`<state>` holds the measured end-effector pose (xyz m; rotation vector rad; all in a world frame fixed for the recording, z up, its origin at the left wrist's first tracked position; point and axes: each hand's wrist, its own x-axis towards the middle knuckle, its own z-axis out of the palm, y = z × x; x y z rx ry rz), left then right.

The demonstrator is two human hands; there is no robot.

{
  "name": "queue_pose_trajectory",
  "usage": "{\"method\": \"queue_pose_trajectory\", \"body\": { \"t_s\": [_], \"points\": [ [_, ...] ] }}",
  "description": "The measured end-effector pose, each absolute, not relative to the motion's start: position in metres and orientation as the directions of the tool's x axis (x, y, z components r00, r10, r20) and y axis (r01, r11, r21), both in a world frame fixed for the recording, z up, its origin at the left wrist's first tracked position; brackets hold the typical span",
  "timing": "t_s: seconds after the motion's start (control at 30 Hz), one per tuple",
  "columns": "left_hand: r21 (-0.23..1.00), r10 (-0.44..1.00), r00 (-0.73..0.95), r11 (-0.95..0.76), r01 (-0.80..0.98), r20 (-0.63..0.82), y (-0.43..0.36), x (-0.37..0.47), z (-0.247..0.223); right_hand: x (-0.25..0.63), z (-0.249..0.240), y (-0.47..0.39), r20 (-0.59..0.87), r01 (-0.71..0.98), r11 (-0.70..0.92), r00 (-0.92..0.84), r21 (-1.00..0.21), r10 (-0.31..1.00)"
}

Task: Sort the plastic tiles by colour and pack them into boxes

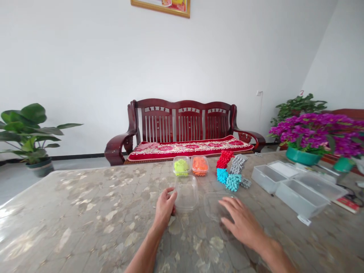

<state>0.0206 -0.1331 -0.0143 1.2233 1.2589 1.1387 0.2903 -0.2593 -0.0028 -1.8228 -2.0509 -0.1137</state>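
Note:
My left hand (166, 203) is closed around the left edge of a clear plastic container (187, 193), its fingers curled at the rim. Nothing lies inside that container. My right hand (240, 220) is open, fingers apart, above the right part of a flat clear plastic lid (212, 204), which it partly covers. I cannot tell whether the fingertips touch the lid. Beyond the container stand two clear tubs, one with yellow-green pieces (181, 167) and one with orange pieces (200, 165).
Clusters of small interlocking pieces, red (224, 159), grey (238, 163), blue (222, 175) and teal (233, 182), sit at the tubs' right. Farther right are translucent boxes (301, 199) and purple flowers in a green pot (303, 154). A wooden bench (187, 129) stands behind the table (93, 223).

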Motion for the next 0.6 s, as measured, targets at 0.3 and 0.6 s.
{"method": "queue_pose_trajectory", "body": {
  "t_s": [0.3,0.6],
  "points": [
    [0.998,0.998,0.018,0.057,0.028,-0.057,-0.135,0.020,-0.013,0.319,-0.014,-0.278,0.195,0.936,0.159,-0.100,-0.314,0.976],
    [0.995,0.990,0.096,0.100,0.015,-0.101,-0.135,0.026,-0.017,0.396,-0.017,-0.292,0.201,0.942,-0.058,0.130,-0.331,0.971]
  ]
}}
